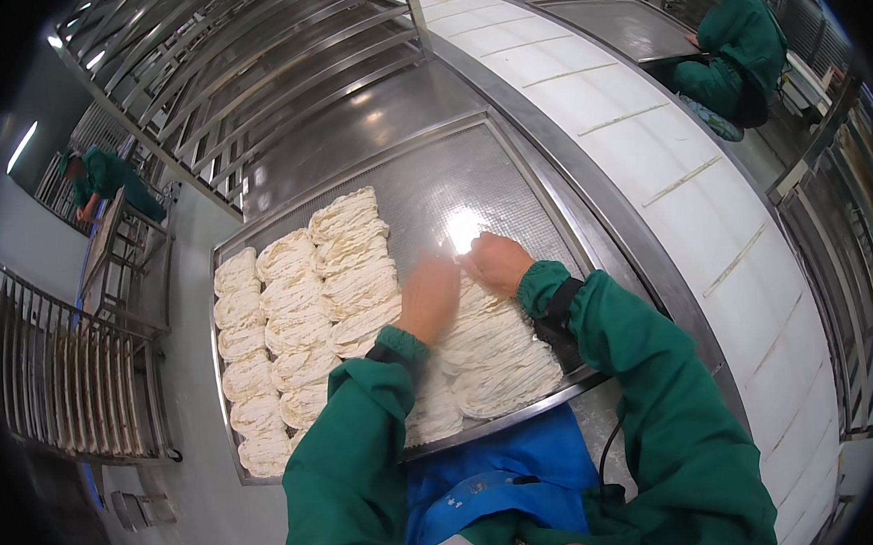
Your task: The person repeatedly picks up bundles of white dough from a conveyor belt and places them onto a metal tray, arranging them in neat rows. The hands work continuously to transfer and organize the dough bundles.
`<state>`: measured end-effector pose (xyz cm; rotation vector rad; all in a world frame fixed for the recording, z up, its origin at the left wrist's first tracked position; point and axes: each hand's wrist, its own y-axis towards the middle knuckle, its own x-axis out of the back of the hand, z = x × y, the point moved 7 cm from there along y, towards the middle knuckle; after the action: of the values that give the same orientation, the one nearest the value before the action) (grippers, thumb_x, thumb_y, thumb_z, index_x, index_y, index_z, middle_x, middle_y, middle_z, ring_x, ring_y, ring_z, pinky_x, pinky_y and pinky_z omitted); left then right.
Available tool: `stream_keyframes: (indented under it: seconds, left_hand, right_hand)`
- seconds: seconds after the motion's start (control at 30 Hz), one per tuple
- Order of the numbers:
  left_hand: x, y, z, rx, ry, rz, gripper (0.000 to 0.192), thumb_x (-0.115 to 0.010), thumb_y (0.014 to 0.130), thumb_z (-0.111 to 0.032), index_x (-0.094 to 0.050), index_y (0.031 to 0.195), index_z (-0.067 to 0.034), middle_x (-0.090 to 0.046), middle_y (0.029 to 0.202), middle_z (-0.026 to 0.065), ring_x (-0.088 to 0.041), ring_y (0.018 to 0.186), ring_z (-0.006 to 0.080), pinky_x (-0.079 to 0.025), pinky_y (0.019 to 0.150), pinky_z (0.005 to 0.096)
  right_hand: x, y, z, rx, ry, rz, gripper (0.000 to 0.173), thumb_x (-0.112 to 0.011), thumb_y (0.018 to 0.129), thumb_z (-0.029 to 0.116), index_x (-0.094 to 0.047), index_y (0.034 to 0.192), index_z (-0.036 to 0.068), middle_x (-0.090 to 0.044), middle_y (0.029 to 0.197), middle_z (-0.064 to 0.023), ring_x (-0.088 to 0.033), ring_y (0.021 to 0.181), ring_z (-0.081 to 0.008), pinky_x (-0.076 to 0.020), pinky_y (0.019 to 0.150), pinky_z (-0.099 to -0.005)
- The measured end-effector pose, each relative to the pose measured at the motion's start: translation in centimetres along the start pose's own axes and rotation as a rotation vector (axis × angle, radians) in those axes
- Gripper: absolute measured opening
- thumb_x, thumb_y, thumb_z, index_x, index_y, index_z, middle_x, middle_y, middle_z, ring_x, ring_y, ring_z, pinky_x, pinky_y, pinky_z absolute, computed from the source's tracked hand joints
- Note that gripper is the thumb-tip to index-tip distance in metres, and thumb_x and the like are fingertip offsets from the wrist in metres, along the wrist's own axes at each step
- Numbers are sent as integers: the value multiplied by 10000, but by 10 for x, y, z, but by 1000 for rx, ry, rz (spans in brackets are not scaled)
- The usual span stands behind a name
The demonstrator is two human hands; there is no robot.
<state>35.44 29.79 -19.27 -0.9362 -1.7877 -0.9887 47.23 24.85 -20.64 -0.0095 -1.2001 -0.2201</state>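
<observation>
A metal mesh tray (pixel 468 174) lies before me, bearing rows of folded pale noodle bundles (pixel 289 287). My left hand (pixel 432 295) is blurred and sits over the inner rows of bundles. Beside it, my right hand (pixel 497 263) has its fingers curled at the far end of the rightmost row of noodles (pixel 496 351). The two hands almost meet at the fingertips. Whether either one pinches a noodle strand cannot be made out. Part of the noodles under my left hand and forearm is hidden.
A white conveyor belt (pixel 667 149) with crosswise slats curves along the right. A metal rack (pixel 286 80) stands beyond the tray. Another rack (pixel 71 373) is at left. One person (pixel 736 57) in green sits across the belt; another person (pixel 109 175) leans over a bench at far left.
</observation>
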Motion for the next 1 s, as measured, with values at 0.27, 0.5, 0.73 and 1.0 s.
stream_keyframes:
  seconds: [0.27, 0.5, 0.73, 1.0]
  left_hand:
    - [6, -5, -5, 43, 30, -19, 321, -478, 1080, -204, -566, 1310, 2, -536, 1373, 227, -507, 1259, 442, -440, 1044, 507]
    - [5, -23, -17, 1, 105, -31, 568, -512, 1035, -205, -402, 1545, 20, -379, 1621, 253, -324, 1513, 448, -309, 1206, 550]
    - [-5, -45, -16, 58, 89, -7, 601, -547, 1015, -210, -400, 1549, 21, -373, 1633, 226, -318, 1519, 441, -276, 1223, 557]
    - [-1, -41, -18, 89, 92, 63, 616, -542, 1010, -204, -381, 1563, 14, -332, 1660, 218, -273, 1542, 443, -247, 1234, 571]
  right_hand:
    - [15, -37, 30, 305, 48, -209, 342, -510, 1038, 294, -686, 1127, 15, -579, 1382, -118, -467, 1373, -290, -385, 1100, -532]
    - [4, -50, 27, 169, -106, -78, 413, -492, 1048, 297, -603, 1321, 7, -435, 1618, -126, -324, 1538, -278, -282, 1187, -624]
    - [8, -52, 39, 229, -158, -153, 446, -490, 1060, 326, -601, 1349, 4, -435, 1617, -137, -312, 1549, -287, -253, 1207, -644]
    - [3, -55, 42, 223, -102, -117, 479, -510, 1054, 355, -598, 1362, -2, -429, 1624, -143, -323, 1542, -299, -275, 1200, -631]
